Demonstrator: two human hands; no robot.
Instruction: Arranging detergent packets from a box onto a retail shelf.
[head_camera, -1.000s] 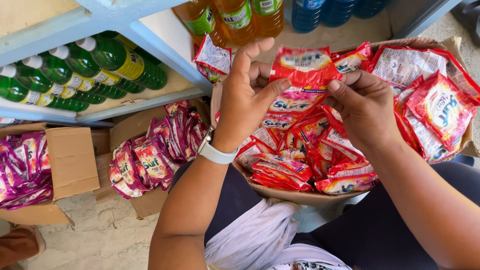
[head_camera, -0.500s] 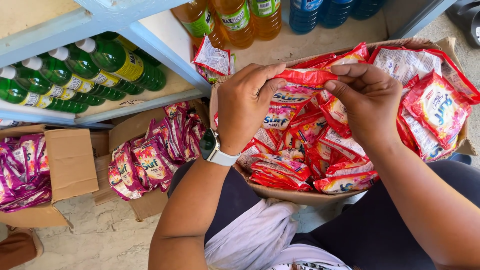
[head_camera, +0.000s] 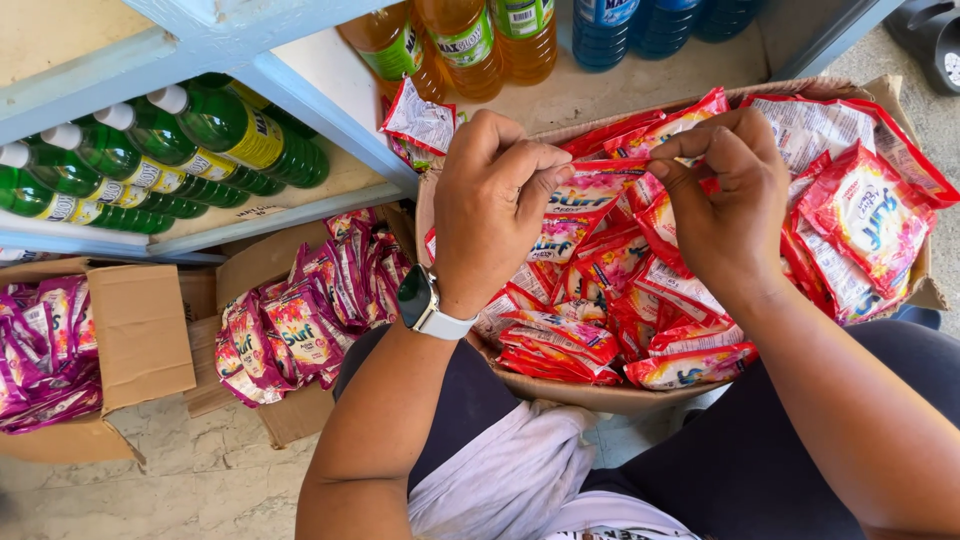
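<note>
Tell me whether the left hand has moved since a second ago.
Yes. The left hand was spread open with fingers raised; now it is curled shut on the red sachet strip, lower against the cardboard box rim.

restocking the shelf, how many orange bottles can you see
3, side by side on the top shelf: left, middle, right. More may be hidden beyond the frame's top edge.

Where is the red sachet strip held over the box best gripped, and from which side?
By the flat top edge of the red sachet strip, from above, probably: it hangs limp over the cardboard box, and the left hand and right hand already pinch there.
</note>
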